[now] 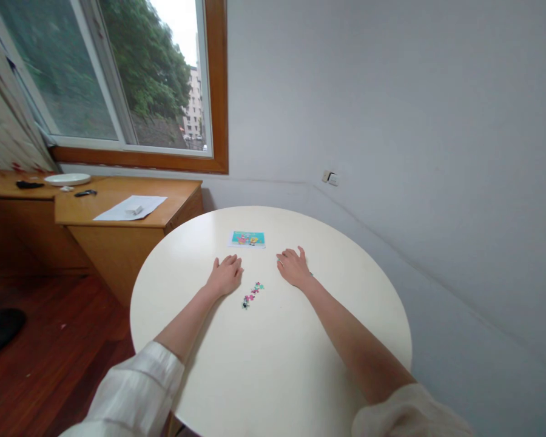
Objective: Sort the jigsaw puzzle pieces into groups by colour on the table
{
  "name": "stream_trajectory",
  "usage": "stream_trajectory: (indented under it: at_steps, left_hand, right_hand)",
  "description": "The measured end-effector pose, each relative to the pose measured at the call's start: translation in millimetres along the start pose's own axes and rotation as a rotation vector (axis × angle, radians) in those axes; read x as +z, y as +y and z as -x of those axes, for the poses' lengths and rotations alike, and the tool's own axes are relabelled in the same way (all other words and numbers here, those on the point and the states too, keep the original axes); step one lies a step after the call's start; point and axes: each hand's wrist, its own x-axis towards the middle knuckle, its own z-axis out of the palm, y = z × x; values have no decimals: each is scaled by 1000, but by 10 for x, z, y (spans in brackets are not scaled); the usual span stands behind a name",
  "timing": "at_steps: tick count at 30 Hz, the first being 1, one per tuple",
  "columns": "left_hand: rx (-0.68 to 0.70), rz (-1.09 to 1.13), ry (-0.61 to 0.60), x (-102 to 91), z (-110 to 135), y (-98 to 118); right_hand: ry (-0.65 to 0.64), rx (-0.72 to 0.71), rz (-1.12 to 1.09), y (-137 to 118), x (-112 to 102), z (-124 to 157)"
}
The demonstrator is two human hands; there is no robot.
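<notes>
Palm down on the white round table (273,364), my left hand (226,276) rests with its fingers loosely stretched forward. My right hand (293,266) also lies palm down on the tabletop, one finger spread away from the others. Small greenish bits peek out by its fingertips and beside its wrist; most of what lies beneath is hidden. Between the hands and a little nearer to me is a short slanting row of small pink, green and dark jigsaw puzzle pieces (252,295), touched by neither hand. Beyond the hands lies a flat turquoise cartoon picture card (248,239).
A wooden desk (118,237) at the left bears a white sheet of paper (118,210) with a small white block (134,210), a white plate (67,179) and dark small items. The wall with a socket (333,179) stands close behind the table, beside a window (141,79).
</notes>
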Motion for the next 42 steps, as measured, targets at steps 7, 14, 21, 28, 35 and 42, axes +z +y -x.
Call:
stream_trajectory:
  at_steps: [7, 14, 21, 28, 35, 42]
  left_hand:
    - [-16, 17, 10, 12, -2, -7]
    - [86, 37, 195, -110, 70, 84]
    - [356, 65, 5, -34, 532, 496]
    - [510, 100, -85, 30, 675, 756]
    - [618, 257, -121, -39, 821, 1002]
    - [281, 368, -16, -230, 560, 838]
  right_hand:
    - [-82, 145, -92, 96, 34, 73]
    - [-78, 253, -42, 371, 12, 298]
    - [-33, 295, -68, 389, -39, 360]
    - [50, 302, -136, 392, -86, 404]
    - [272, 381, -418, 455, -49, 404]
    - [279, 414, -444, 527, -52, 419]
